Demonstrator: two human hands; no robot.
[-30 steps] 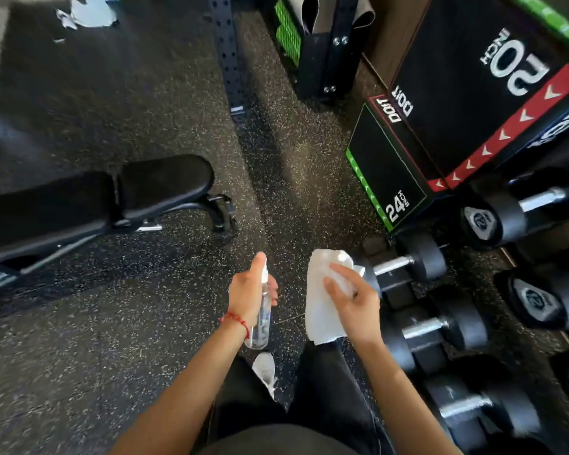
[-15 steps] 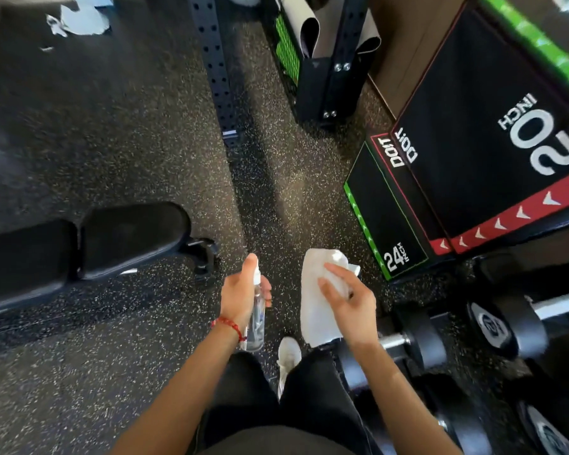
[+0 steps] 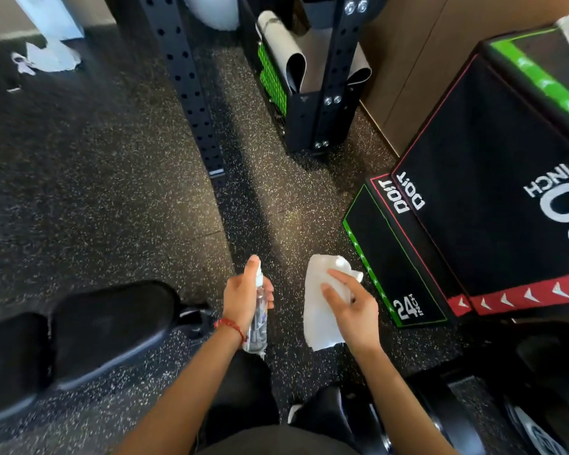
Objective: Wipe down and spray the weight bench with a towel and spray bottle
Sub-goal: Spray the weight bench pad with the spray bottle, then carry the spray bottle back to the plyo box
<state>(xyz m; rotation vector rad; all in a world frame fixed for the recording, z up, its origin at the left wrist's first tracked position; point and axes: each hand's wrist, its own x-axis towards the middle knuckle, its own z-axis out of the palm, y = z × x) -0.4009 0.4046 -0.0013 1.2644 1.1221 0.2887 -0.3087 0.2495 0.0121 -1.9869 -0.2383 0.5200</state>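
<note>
Carrying supplies toward the weight bench [image 3: 109,326]

Light spray bottle [image 3: 259,318] is clasped by left hand [image 3: 243,298]; limp paper towel [image 3: 321,307] is pinched by right hand [image 3: 358,310].

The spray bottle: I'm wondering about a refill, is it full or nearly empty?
Cannot tell. The spray bottle is clear and held upright in the left hand, but no liquid line shows through it.

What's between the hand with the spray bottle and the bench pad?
In the head view, only bare speckled floor and the bench's black end bracket separate the left hand from the bench pad.
</note>
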